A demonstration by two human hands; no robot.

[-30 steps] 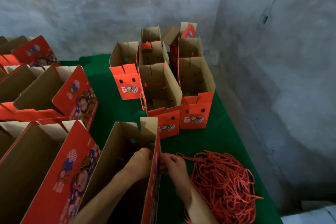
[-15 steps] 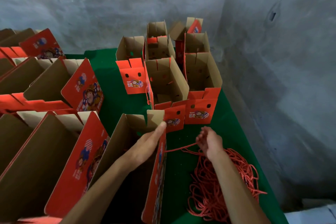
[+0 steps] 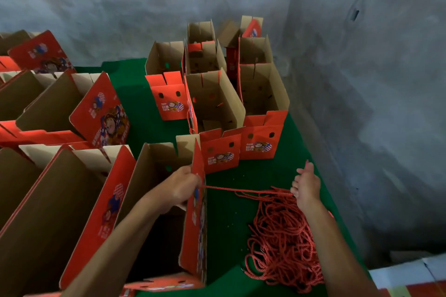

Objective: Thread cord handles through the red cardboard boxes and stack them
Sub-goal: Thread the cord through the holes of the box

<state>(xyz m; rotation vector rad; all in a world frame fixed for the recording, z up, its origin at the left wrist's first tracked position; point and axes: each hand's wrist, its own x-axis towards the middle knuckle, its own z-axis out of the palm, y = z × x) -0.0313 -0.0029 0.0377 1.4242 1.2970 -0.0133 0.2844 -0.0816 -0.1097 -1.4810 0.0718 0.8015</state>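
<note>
The near open box point(image 3: 154, 202) stands on the green table point(image 3: 231, 219), the left hand point(image 3: 179, 190) inside gripping its red wall. One cord point(image 3: 241, 190) runs taut sideways (roughly level) from that wall to the right hand point(image 3: 306, 188), whose fingers pinch it above the cord pile point(image 3: 280, 246).

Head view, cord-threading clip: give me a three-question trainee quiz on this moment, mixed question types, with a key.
1. True or false: the left hand is at the red side panel of the nearest box.
2. Multiple choice: the taut cord runs between A) two far boxes, B) the nearest box's panel and the right hand, C) the wall and the cord pile.
3. Fill in: the loose cord pile lies on the ____ table cover.

Key: 1 true; 2 B; 3 green.
</note>
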